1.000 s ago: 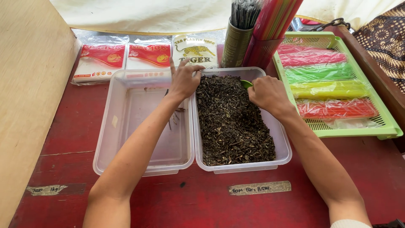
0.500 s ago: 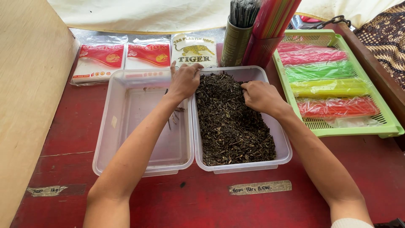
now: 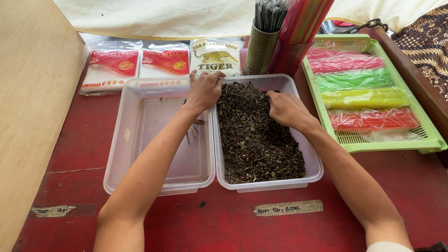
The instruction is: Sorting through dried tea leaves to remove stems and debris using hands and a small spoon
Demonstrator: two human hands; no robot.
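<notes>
Two clear plastic tubs stand side by side on a red table. The right tub [image 3: 315, 169] is filled with dark dried leaves [image 3: 256, 140]. The left tub [image 3: 140, 140] holds only a few loose stems. My left hand [image 3: 204, 89] rests on the shared rims at the far end, fingers curled over the edge next to the leaves. My right hand [image 3: 285, 108] lies palm down in the leaves near the far right of that tub, fingers bent into the pile. Whether it grips any leaves is hidden.
A green slotted tray [image 3: 434, 140] at the right holds several packs of coloured straws. Behind the tubs lie three flat plastic bag packs [image 3: 112, 70] and cups [image 3: 259, 49] of upright straws. A wooden board [image 3: 32, 116] stands at the left. Paper labels are stuck along the table's front.
My right hand has slid left from the tub's far right corner into the leaves. My left hand has stayed on the rims between the tubs.
</notes>
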